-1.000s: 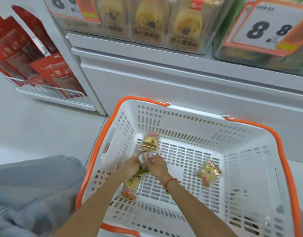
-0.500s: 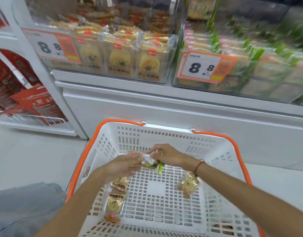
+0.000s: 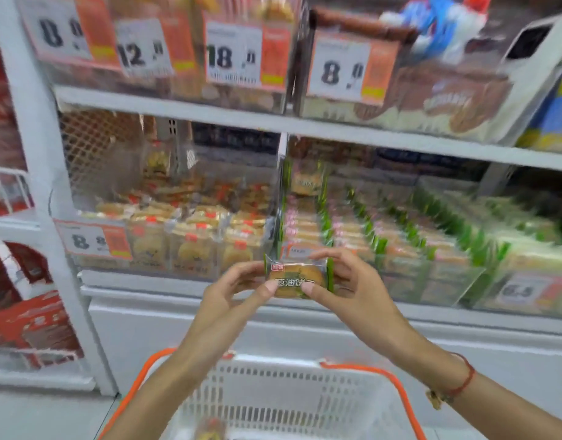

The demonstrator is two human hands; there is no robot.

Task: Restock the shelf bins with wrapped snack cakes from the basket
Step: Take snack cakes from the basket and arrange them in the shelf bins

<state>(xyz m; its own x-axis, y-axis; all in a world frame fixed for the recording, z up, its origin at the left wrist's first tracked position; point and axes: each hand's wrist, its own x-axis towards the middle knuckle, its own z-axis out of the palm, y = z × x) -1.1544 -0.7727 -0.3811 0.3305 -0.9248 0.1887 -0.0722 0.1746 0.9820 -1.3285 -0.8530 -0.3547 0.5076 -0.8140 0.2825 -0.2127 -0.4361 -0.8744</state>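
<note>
I hold one green-edged wrapped snack cake (image 3: 297,276) upright in front of the shelf. My left hand (image 3: 232,292) pinches its left end and my right hand (image 3: 349,285) pinches its right end. Behind it stand two clear shelf bins: one with yellow-wrapped cakes (image 3: 191,239) on the left, one with rows of green-edged cakes (image 3: 400,236) on the right. Below my arms is the white basket with its orange rim (image 3: 400,395). A yellow-wrapped cake (image 3: 210,428) lies in it at the frame's bottom edge.
White shelf boards carry upper bins with orange price tags (image 3: 340,69). A white upright post (image 3: 41,173) separates a rack of red packets (image 3: 26,325) on the left. The shelf's white base panel (image 3: 273,331) stands behind the basket. Grey floor (image 3: 35,414) lies at lower left.
Both hands rose out of the basket with the green-edged cake, up to bin level. My view tilted up from the basket to the shelves.
</note>
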